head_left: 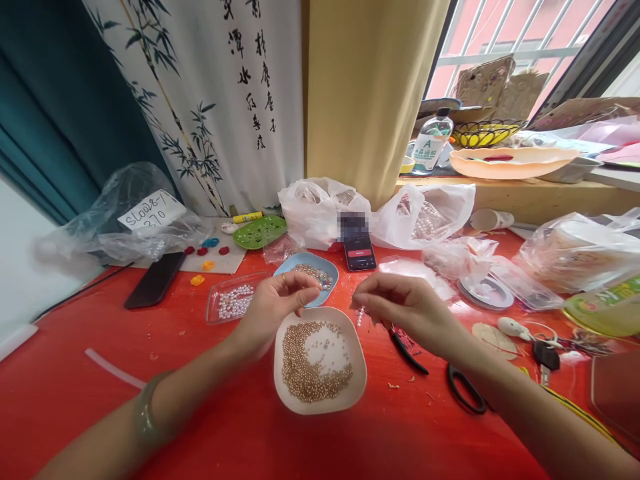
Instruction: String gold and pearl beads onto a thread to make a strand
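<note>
My left hand [273, 307] is closed in a pinch above the upper left rim of a white squarish bowl [320, 407]. Whatever its fingertips hold, if anything, is too small to make out. Small gold beads [303, 363] fill much of that bowl, with paler ones in its middle. Right of the bowl, my right hand [405, 303] pinches a short strand of pearly beads [359, 316], which dangles under the fingertips. Behind my left hand are a clear tray [213, 313] of white pearl beads and a blue dish [327, 265] of mixed beads.
Black-handled pliers [410, 353] and scissors [465, 390] lie on the red table [210, 420] by my right forearm. At the back stand a lit phone [360, 257] and plastic bags [425, 217]. A dark phone [155, 280] and green leaf-shaped dish [260, 231] are on the left.
</note>
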A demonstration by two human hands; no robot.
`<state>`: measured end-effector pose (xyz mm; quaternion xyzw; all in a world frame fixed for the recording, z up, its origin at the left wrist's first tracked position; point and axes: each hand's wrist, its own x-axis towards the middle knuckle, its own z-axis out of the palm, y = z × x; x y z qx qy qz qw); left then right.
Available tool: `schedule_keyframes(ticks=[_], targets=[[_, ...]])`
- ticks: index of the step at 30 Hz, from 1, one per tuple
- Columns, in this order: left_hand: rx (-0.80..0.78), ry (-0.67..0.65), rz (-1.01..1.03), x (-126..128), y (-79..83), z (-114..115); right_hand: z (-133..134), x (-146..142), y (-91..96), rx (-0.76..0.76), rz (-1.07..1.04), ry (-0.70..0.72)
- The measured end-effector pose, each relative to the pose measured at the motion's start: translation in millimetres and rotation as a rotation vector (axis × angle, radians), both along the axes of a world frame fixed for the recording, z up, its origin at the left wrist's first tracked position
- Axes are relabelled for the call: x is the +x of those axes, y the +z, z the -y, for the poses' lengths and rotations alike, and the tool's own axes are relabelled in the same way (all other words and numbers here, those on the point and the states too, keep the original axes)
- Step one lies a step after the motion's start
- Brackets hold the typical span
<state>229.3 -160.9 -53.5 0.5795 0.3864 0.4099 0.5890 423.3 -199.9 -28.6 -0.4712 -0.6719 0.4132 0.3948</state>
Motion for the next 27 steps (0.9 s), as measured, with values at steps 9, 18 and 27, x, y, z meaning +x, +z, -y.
schedule_keyframes(ticks=[9, 18, 27], targets=[[0.439, 0.095, -0.867, -32.2, -27.1, -59.0, -6.7, 15.9, 14.5, 0.179, -0.079, -0.343], [0.590, 0.094, -1.143, -43.8, -33.4, -71.2, -7.3, 20.5, 14.3, 0.197, -0.019, -0.270], [0.593, 0.092, -1.141, -47.3, -38.9, -78.2, -11.1, 46.1, 28.1, 0.009, 0.231, -0.086]])
